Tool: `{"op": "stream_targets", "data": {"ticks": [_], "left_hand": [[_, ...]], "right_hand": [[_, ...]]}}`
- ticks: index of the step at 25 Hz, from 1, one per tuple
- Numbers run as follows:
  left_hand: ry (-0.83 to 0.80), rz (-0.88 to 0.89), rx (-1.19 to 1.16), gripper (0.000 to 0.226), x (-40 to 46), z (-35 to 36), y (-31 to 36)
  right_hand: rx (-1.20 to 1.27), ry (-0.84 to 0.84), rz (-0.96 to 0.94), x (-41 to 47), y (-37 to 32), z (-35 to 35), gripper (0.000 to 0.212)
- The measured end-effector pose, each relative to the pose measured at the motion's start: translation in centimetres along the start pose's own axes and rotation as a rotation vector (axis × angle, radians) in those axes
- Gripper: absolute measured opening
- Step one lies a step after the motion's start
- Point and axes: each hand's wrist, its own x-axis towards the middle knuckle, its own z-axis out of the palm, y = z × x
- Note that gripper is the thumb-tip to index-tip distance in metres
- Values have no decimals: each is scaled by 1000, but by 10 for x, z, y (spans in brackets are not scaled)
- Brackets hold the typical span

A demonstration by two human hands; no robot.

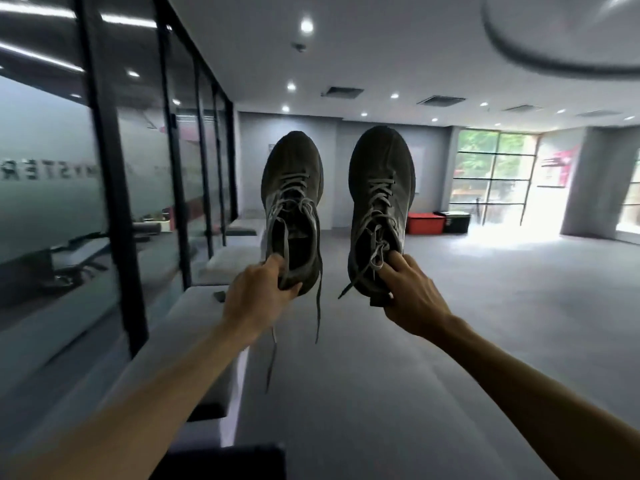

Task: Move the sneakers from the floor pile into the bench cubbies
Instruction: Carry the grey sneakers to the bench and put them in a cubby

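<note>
Two dark grey sneakers with grey laces are held up in the air, toes pointing away from me. My left hand (258,297) grips the heel of the left sneaker (292,188), whose loose laces dangle below it. My right hand (412,299) grips the heel and tongue of the right sneaker (379,192). Both arms are stretched forward. A long grey bench (194,327) runs along the glass wall at the left, under my left arm. Its cubbies and the floor pile are out of sight.
A glass partition with black frames (107,174) lines the left side. Open grey floor (450,341) spreads ahead and right. A red box (425,223) and a black box (456,221) stand by the far windows. A small dark object (220,295) lies on the bench.
</note>
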Motion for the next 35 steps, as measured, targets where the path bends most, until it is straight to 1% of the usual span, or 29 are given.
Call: {"op": "stream_targets", "data": {"ticks": [3,7,10,13,20,24,31,33,35], "left_hand": [[-41,48,-67,31,32,69,59],[-38,117,-97,30,76,145,117],[-79,142,-142,30,113,206,146],[-89,163,-169,30,152,273,163],[-119,181,-186,34,265,425,177],[-125,177,-153,30,316,492,173],[-99,96,-97,25,407,614,146],[-83,45,-55,26,439,644,137],[-29,-17,-19,30,470,670,125]], "right_hand": [[-66,-8,66,-21,87,-15,37],[-117,7,131,-39,178,-21,37],[-136,1,185,-40,247,-9,37],[-144,6,188,-31,313,12,36],[-163,-23,168,26,465,72,38],[-148,-23,163,60,537,110,38],[-85,-3,84,140,678,205,39],[-53,-19,59,174,719,234,39],[-16,-33,16,212,752,264,39]]}}
